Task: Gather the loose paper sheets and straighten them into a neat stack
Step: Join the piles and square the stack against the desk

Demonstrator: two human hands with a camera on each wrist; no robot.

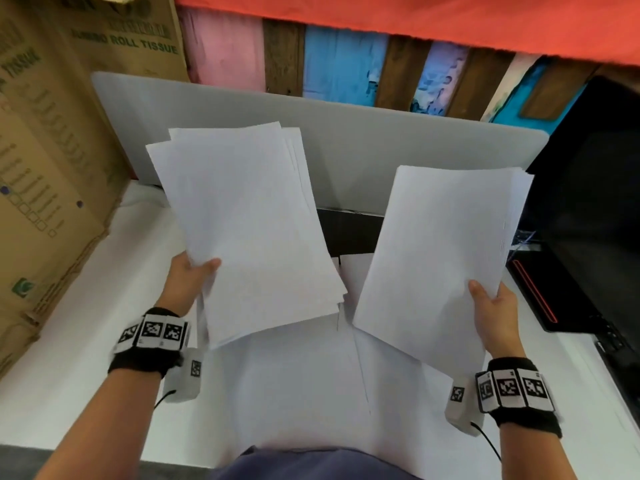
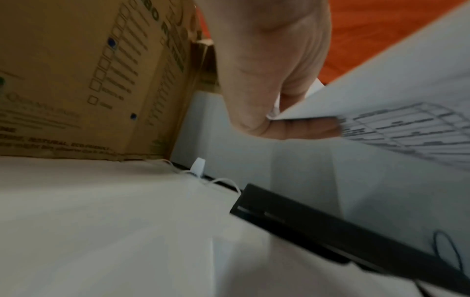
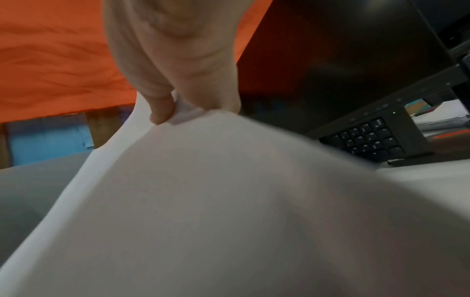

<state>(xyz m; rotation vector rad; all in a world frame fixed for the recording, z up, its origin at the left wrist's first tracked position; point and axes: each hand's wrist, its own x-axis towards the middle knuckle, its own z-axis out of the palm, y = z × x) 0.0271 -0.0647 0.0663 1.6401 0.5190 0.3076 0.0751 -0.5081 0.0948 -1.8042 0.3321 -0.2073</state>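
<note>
Two bundles of white paper are held up above the white table (image 1: pixel 86 375). My left hand (image 1: pixel 188 277) pinches the left bundle (image 1: pixel 249 230) at its lower left edge, thumb on top; its sheets are fanned and uneven. In the left wrist view that hand (image 2: pixel 274 84) grips a sheet printed with a table (image 2: pixel 396 112) on its underside. My right hand (image 1: pixel 491 315) pinches the right bundle (image 1: pixel 440 254) at its lower right edge; its edges sit closer together. The right wrist view shows the thumb and fingers (image 3: pixel 178 96) clamped on that paper (image 3: pixel 229 201). More sheets (image 1: pixel 304 386) lie flat on the table below.
A tall cardboard tissue box (image 1: pixel 52 150) stands at the left. A grey panel (image 1: pixel 346 140) rises behind the table. A black monitor (image 1: pixel 588 202) and a black keyboard (image 3: pixel 368 138) stand at the right. A flat black device (image 2: pixel 330 231) lies at the back of the table.
</note>
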